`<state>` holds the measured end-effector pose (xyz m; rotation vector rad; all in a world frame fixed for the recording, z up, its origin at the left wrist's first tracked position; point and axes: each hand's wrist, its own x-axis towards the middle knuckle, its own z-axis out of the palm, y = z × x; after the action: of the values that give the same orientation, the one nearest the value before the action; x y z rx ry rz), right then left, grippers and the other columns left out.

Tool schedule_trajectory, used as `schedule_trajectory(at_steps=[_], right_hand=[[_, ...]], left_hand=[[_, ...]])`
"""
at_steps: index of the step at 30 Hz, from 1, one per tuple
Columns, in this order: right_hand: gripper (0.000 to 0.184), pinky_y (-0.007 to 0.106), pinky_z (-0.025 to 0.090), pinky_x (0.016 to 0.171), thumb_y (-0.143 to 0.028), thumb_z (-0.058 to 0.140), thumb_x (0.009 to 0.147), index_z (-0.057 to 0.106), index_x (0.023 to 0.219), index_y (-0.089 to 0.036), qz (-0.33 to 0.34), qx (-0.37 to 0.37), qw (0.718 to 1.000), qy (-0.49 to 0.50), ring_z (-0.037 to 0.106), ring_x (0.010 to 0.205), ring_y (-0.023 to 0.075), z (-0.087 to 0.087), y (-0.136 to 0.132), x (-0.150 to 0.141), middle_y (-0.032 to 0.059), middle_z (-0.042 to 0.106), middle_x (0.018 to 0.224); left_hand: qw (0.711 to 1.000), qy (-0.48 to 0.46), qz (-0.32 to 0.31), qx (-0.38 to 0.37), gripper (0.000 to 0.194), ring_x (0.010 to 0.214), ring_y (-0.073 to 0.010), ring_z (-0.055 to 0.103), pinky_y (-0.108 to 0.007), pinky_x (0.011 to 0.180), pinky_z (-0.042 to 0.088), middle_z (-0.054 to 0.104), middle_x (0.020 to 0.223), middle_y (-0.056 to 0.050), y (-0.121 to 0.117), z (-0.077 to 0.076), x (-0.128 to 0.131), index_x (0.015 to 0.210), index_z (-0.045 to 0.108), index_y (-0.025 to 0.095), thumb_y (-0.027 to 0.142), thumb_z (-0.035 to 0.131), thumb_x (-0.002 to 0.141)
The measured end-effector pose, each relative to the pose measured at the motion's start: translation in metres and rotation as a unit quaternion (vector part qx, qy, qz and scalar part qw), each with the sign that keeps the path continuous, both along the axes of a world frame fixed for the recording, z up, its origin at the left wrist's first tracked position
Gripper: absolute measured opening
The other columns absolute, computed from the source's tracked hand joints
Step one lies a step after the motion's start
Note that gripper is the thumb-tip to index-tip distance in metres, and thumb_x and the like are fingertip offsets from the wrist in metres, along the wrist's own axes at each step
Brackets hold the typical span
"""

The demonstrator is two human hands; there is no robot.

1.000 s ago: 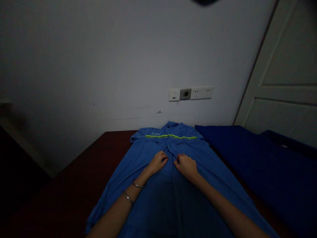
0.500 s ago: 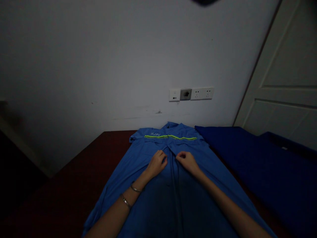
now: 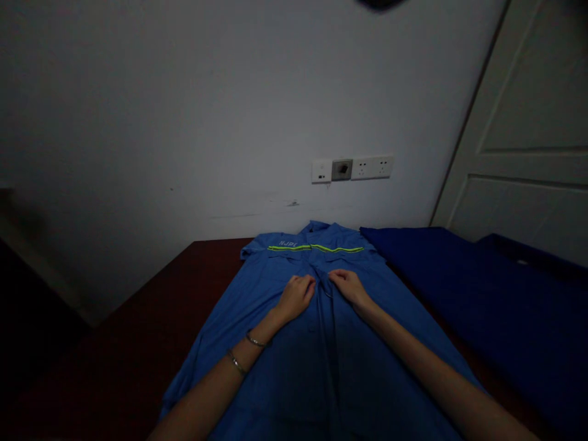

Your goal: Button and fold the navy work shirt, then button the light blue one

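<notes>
A blue work shirt (image 3: 275, 282) lies spread front up, its collar towards the wall and a yellow-green stripe (image 3: 337, 248) across the chest. White letters mark one side of the chest. Just below the stripe, my left hand (image 3: 297, 295) pinches the front edge of the shirt. Close by on the right, my right hand (image 3: 348, 285) is closed on the other front edge, and the cloth between them is lifted in a small fold. My fingertips are partly hidden, so any button there cannot be made out. Two bracelets (image 3: 236, 362) circle my left forearm.
The shirt lies on a dark red tabletop (image 3: 202, 269). Dark blue cloth (image 3: 422, 269) covers the right side. Behind are a pale wall with a row of sockets (image 3: 351, 169) and a white panelled door (image 3: 523, 165).
Both hands have shifted slightly, the left one closing nearer the shirt's middle. The cloth between my hands is now gathered and raised. The camera has tilted a little.
</notes>
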<state>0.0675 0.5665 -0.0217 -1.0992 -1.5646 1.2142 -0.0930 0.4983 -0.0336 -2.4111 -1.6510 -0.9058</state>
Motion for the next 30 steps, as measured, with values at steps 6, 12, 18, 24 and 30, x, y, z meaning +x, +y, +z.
schedule_trajectory(at_steps=[6,12,18,24,30], right_hand=[[0.018,0.028,0.046,0.066,-0.029,0.058,0.058,0.067,0.064,-0.014,0.002,-0.014,0.999,0.046,0.06,0.067,0.0178,0.008,0.01,-0.004,0.0025,0.067,0.065],[0.015,0.028,0.046,0.071,-0.028,0.062,0.055,0.067,0.061,-0.015,-0.009,-0.035,0.995,0.096,0.06,0.068,0.0168,-0.002,0.011,-0.003,0.0021,0.068,0.066],[0.021,0.026,0.046,0.065,-0.029,0.061,0.056,0.066,0.068,-0.012,-0.008,-0.026,0.997,0.069,0.06,0.066,0.0168,-0.006,0.001,0.003,0.0033,0.067,0.065],[0.021,0.025,0.046,0.061,-0.021,0.062,0.054,0.065,0.071,-0.011,-0.036,0.019,0.999,-0.003,0.061,0.064,0.0174,-0.004,-0.004,0.003,0.0047,0.066,0.065],[0.018,0.026,0.047,0.059,-0.018,0.06,0.057,0.067,0.071,-0.011,-0.015,0.003,1.0,-0.024,0.063,0.064,0.0186,-0.004,-0.003,0.008,0.0062,0.069,0.066]], left_hand=[[0.999,-0.025,-0.034,0.017,0.022,0.083,-0.016,0.057,-0.028,0.077,0.044,0.063,0.089,-0.006,0.008,0.002,0.006,0.095,0.057,0.017,0.021,0.035,0.091],[0.994,-0.103,-0.037,0.024,0.02,0.084,-0.0162,0.057,-0.029,0.079,0.045,0.064,0.088,-0.006,0.015,-0.001,0.017,0.09,0.059,0.016,0.021,0.04,0.089],[0.982,-0.188,-0.024,-0.016,0.017,0.083,-0.0158,0.058,-0.028,0.078,0.044,0.062,0.088,-0.005,0.009,-0.008,0.022,0.099,0.054,0.017,0.02,0.044,0.085],[0.973,-0.227,-0.033,-0.034,0.022,0.082,-0.0144,0.057,-0.027,0.077,0.044,0.06,0.088,-0.003,0.007,-0.013,0.02,0.102,0.049,0.019,0.017,0.049,0.08],[0.955,-0.292,-0.021,-0.051,0.017,0.075,-0.0134,0.056,-0.025,0.072,0.044,0.06,0.079,-0.001,0.008,-0.011,0.018,0.091,0.054,0.017,0.016,0.058,0.074]])
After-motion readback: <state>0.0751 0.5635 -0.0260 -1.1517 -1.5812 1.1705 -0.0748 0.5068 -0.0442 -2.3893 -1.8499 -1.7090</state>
